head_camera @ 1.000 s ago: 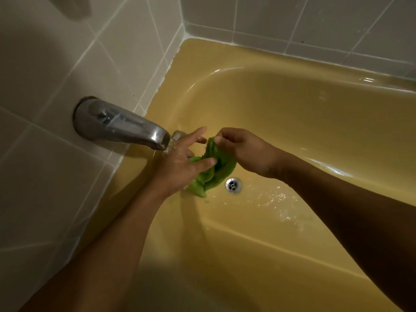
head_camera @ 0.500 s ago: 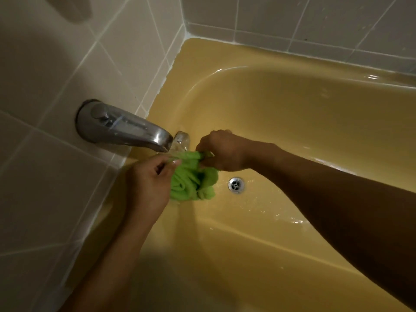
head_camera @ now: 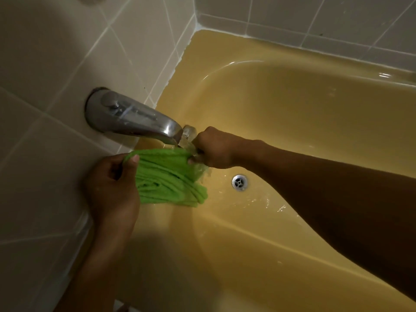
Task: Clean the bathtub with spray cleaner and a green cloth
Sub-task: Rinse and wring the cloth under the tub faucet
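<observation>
A wet green cloth hangs stretched between my two hands, just under the chrome tub spout. Water runs from the spout onto the cloth's right end. My left hand pinches the cloth's left edge with thumb and curled fingers. My right hand grips the right end in a fist, right beside the spout's mouth. Below them is the yellow bathtub, its floor wet. No spray cleaner is in view.
A metal drain sits in the tub floor, just right of the cloth. Beige tiled walls rise on the left and at the back. Water streaks glisten on the tub floor around the drain.
My hands drew apart and spread the bunched cloth out wide. My left hand slid left and toward me, while my right fist moved up to the spout's mouth.
</observation>
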Available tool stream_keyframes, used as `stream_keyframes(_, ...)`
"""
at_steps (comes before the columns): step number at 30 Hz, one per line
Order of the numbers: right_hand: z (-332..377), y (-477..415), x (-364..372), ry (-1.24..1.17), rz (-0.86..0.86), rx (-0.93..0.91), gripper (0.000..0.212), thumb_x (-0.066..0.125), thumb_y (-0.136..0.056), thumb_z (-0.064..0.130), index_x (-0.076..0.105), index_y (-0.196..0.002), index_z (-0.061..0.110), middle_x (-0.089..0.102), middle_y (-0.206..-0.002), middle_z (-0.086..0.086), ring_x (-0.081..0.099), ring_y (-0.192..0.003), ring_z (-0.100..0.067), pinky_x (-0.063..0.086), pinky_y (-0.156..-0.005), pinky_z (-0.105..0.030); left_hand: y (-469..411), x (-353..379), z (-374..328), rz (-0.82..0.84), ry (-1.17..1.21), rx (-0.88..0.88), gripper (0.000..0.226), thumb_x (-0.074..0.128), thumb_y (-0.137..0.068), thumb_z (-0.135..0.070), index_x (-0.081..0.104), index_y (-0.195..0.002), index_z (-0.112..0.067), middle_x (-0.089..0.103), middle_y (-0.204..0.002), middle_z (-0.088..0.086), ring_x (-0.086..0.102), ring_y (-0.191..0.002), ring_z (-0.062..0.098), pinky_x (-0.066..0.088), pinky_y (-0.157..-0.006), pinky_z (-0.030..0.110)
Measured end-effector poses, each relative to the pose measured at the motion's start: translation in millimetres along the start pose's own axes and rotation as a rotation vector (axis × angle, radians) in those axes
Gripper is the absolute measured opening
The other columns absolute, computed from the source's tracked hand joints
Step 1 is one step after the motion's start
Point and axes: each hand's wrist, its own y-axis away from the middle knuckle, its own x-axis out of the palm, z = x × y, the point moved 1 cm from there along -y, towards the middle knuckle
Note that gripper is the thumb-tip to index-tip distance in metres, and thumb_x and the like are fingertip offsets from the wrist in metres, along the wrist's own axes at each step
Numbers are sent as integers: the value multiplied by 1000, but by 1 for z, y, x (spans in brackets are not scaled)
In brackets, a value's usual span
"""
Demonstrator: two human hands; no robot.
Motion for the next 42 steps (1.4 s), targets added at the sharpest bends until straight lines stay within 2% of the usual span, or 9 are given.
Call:
stream_keyframes(6,-11,4,-2,-129,-92,84,45,59,-89,1,47,-55,28,56,-56,1,49,-48,-9,37,-57,-28,-3,6,-1,-20,46,-18,8,74,-94,-23,69,-95,-17,65,-78,-13,59,-59,-15,46,-59,7)
stream_keyframes(13,-22,24,-4,-649,-206,168,13,65,-92,-3,78,-92,2,77,-78,-12,72,-62,-23,62,-70,-31,-7,31,-18,200,36,-76,11,77,-90,-16,72,-81,-19,69,-74,-6,62,-61,-7,51,-61,16)
stream_keyframes(17,-35,41,3,-665,-307,270,12,66,-96,5,78,-93,4,74,-71,-12,66,-54,-20,56,-60,-27,-3,58,-22,387,84,-163,14,76,-88,-8,76,-79,-19,78,-87,12,75,-90,33,60,-87,56)
stream_keyframes(19,-41,48,7,-629,-355,324,13,70,-96,15,77,-86,12,69,-61,-10,58,-47,-20,48,-54,-25,-3,71,-24,434,115,-167,7,80,-84,-12,78,-80,-17,78,-91,13,74,-89,30,58,-88,61)
stream_keyframes(24,-51,56,7,-657,-460,343,9,71,-95,18,79,-94,13,74,-71,-9,67,-58,-20,57,-68,-29,-2,95,-29,537,306,-268,9,77,-88,-9,70,-93,-10,77,-88,-3,74,-84,8,61,-79,30)
stream_keyframes(30,-47,56,10,-735,-449,364,15,65,-97,9,80,-96,11,74,-72,-13,66,-58,-20,59,-69,-35,-11,97,-25,862,596,-427,59,57,-82,5,39,-137,15,57,-129,29,58,-121,39,46,-106,57)
stream_keyframes(33,-57,67,8,-913,-635,400,16,64,-97,9,78,-89,6,71,-74,-22,60,-60,-29,53,-62,-43,-11,89,-17,887,163,-163,72,67,-72,-1,51,-140,-17,67,-125,16,65,-116,36,54,-99,59)
stream_keyframes(36,-80,92,-1,-1029,-800,411,15,64,-98,9,76,-92,5,68,-74,-17,60,-65,-30,50,-60,-40,-15,82,-7,806,-469,272,91,70,-77,-11,30,-149,-49,60,-133,-4,64,-112,25,58,-92,48)
stream_keyframes(42,-126,147,-23,-985,-1018,500,18,61,-98,3,77,-93,10,69,-76,-13,61,-66,-25,49,-58,-36,-23,87,2,768,-721,553,55,69,-90,-9,55,-143,-19,65,-126,7,66,-108,28,53,-88,35)
